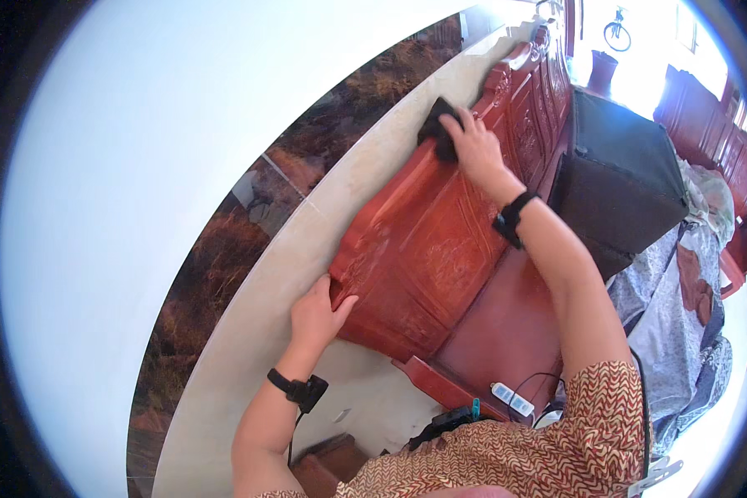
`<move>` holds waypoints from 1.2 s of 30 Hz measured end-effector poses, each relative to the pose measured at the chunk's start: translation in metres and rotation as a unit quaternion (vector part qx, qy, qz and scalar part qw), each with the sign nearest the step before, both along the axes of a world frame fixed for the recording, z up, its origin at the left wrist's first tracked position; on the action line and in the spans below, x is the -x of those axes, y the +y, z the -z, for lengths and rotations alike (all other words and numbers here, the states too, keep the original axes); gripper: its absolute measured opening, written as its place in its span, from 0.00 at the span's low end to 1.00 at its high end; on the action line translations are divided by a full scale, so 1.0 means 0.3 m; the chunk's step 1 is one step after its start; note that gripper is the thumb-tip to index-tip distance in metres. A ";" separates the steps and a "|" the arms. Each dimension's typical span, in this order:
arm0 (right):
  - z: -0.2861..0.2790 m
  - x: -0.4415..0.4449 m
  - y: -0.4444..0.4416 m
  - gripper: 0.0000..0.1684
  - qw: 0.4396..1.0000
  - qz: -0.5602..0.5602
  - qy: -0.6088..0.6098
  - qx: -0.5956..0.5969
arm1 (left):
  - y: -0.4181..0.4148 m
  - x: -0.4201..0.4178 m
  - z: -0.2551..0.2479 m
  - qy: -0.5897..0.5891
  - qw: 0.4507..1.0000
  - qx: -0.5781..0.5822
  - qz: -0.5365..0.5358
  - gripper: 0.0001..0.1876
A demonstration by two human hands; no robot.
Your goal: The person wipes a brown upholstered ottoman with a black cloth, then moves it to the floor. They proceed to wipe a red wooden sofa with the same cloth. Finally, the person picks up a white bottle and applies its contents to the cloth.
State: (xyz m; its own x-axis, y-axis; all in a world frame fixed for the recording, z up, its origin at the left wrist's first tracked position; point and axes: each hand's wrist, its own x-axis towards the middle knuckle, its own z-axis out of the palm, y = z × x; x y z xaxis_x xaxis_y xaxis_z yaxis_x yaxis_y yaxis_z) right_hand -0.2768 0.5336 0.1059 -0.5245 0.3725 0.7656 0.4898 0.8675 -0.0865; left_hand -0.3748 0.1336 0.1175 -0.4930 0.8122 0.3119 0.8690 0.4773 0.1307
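A carved, reddish-brown wooden bench has its tall backrest point(448, 255) along the wall. At the backrest's near end, my left hand point(316, 317) grips the edge, thumb on the front face and the other fingers partly hidden behind. Farther along, my right hand point(478, 152) presses a black cloth point(437, 129) onto the top rail. The cloth drapes over both sides of the rail, and its lower folds are partly covered by my fingers. Below the backrest lies the smooth wooden seat point(498, 317).
A white power strip point(512, 399) with a dark cord lies on the seat's near end. A large dark box-shaped item point(622, 162) stands on the seat's far part. Patterned fabric point(653, 299) is heaped to the right. Behind the backrest runs a pale wall point(267, 280).
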 end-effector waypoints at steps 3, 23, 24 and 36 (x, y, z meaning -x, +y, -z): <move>-0.064 0.029 0.152 0.33 0.973 0.039 -0.050 0.223 | -0.034 0.019 -0.004 0.070 0.997 0.044 -0.006 0.33; 0.007 0.133 0.579 0.35 0.975 0.169 0.067 0.125 | -0.028 -0.009 -0.047 0.029 0.993 0.099 -0.050 0.28; 0.011 0.113 0.561 0.40 0.970 0.127 0.179 0.101 | -0.031 -0.016 -0.038 0.017 0.995 0.089 -0.050 0.28; 0.853 0.038 0.447 0.44 0.859 0.117 0.018 0.498 | -0.051 0.006 -0.013 0.037 0.996 0.071 -0.037 0.30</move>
